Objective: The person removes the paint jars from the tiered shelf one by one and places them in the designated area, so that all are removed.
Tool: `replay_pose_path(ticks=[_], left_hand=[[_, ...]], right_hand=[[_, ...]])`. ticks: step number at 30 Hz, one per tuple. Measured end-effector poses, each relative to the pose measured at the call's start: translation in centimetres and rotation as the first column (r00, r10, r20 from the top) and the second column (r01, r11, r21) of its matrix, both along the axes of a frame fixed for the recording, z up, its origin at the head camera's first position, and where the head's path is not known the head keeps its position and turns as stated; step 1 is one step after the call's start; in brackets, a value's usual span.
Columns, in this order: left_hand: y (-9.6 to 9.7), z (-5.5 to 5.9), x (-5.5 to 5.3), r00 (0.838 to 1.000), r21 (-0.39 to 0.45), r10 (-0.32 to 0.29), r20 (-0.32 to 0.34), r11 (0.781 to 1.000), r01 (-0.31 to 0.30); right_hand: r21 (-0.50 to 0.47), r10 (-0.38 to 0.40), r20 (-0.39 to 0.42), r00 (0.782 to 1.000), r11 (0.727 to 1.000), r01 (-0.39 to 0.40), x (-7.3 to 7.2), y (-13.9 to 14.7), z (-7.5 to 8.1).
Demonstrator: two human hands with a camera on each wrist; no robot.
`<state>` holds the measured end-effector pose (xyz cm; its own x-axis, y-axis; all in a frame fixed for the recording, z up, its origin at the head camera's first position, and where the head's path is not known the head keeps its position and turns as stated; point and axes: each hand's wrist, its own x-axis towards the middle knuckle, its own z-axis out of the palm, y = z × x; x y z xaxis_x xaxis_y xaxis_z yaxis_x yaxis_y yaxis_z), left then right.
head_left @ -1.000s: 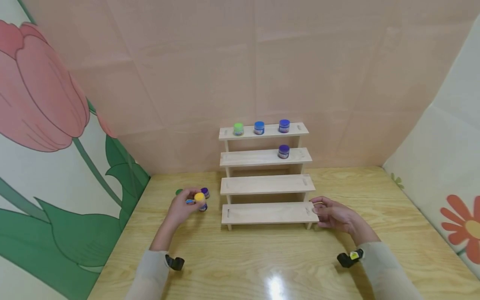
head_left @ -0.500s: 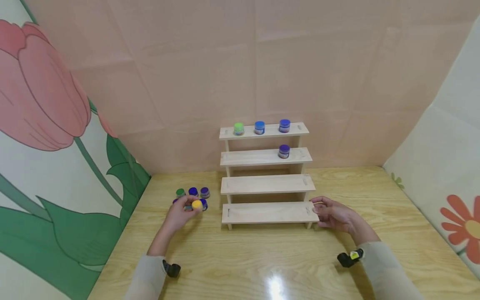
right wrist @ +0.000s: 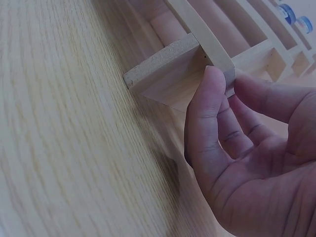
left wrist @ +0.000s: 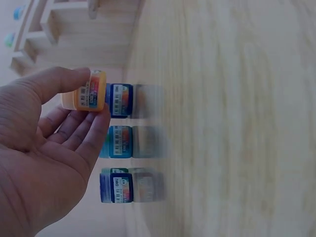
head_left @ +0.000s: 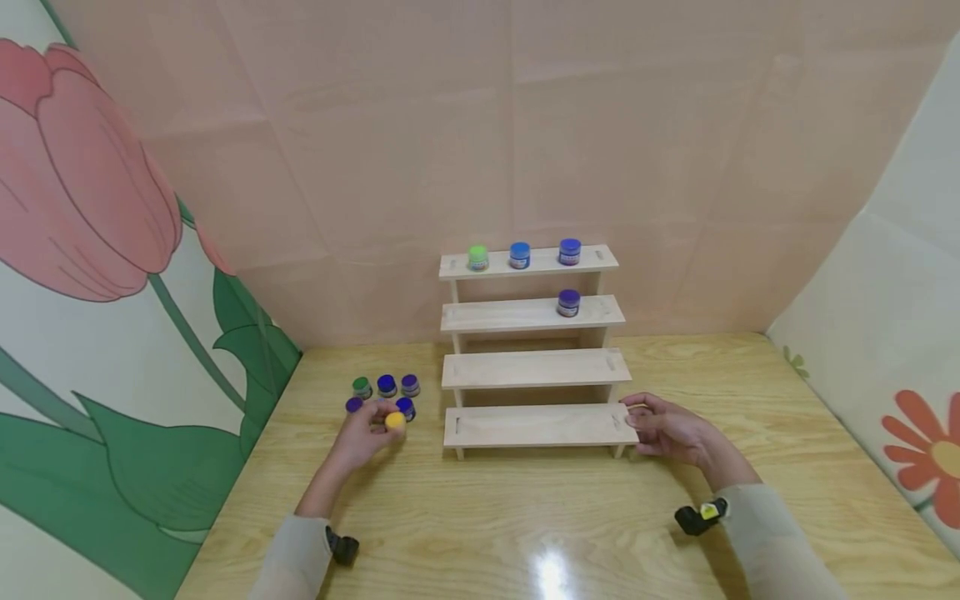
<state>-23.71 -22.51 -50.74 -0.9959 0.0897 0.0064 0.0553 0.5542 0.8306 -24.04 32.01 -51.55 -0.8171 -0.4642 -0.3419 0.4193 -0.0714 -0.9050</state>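
The stepped stand (head_left: pixel 540 425) came across my feed as pale, bare-looking wood, smooth and matt along its shelves; the right wrist view showed me a rougher, grainy edge on one support (right wrist: pixel 163 60). The wood-grain table (head_left: pixel 465 517) was glossy enough that I saw the standing jars (left wrist: pixel 122 141) mirrored in it. I took the yellow-lidded jar (head_left: pixel 395 422) for smooth plastic with a printed label (left wrist: pixel 88 95). The sleeves (head_left: pixel 780 533) looked like matt cloth; the dull backdrop (head_left: pixel 375 167) was creased, its material unclear to me.
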Motion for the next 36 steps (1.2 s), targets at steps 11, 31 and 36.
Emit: replay_pose_path(ticks=[11, 31, 36], left_hand=[[0.2, -0.9, 0.2, 0.999, -0.065, 0.005, 0.039, 0.998, -0.002], [0.2, -1.1, 0.1, 0.997, -0.096, -0.009, 0.072, 0.995, 0.016], [0.4, 0.6, 0.3, 0.998, -0.099, -0.022, 0.057, 0.995, 0.027]], right_hand=[[-0.012, -0.01, -0.003, 1.0, 1.0, 0.009, 0.1, 0.0, -0.1], [-0.006, -0.012, -0.006, 1.0, 1.0, 0.012, 0.1, 0.0, -0.2], [-0.005, -0.012, -0.005, 1.0, 1.0, 0.012, 0.1, -0.1, -0.1]])
